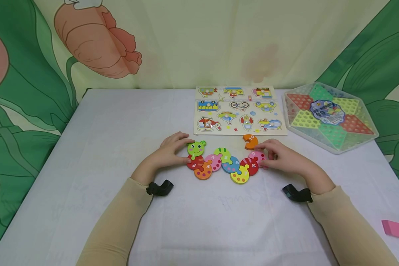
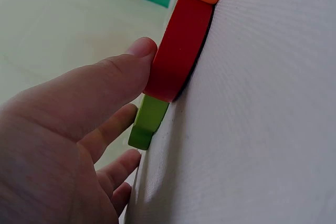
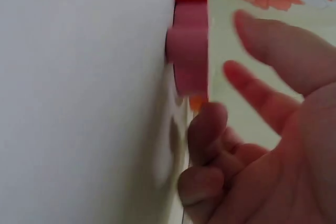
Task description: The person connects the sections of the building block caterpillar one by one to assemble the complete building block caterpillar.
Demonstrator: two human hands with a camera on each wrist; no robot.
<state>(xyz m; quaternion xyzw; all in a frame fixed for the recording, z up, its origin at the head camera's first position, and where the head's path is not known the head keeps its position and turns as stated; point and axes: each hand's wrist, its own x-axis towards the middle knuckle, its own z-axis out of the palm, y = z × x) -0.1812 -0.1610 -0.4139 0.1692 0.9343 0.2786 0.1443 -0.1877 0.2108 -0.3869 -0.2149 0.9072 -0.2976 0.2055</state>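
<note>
A wavy chain of numbered caterpillar puzzle pieces lies on the white table, from a green smiling head piece (image 1: 195, 149) to a pink piece numbered 9 (image 1: 261, 156). My left hand (image 1: 169, 150) is at the head end, its thumb against the red piece numbered 2 (image 2: 178, 51) and its index finger by the green head. My right hand (image 1: 284, 156) hovers beside the pink piece, with thumb and index finger spread apart in the right wrist view and nothing held. Just behind the pink piece is an orange piece numbered 10 (image 1: 251, 142); whether they touch, I cannot tell.
A vehicle peg puzzle board (image 1: 237, 114) lies behind the chain. To its right is a clear hexagonal box (image 1: 369, 127) with a colourful star-shaped board. A pink block (image 1: 397, 229) lies at the right edge of view. Printed curtains (image 1: 199, 44) hang behind the table.
</note>
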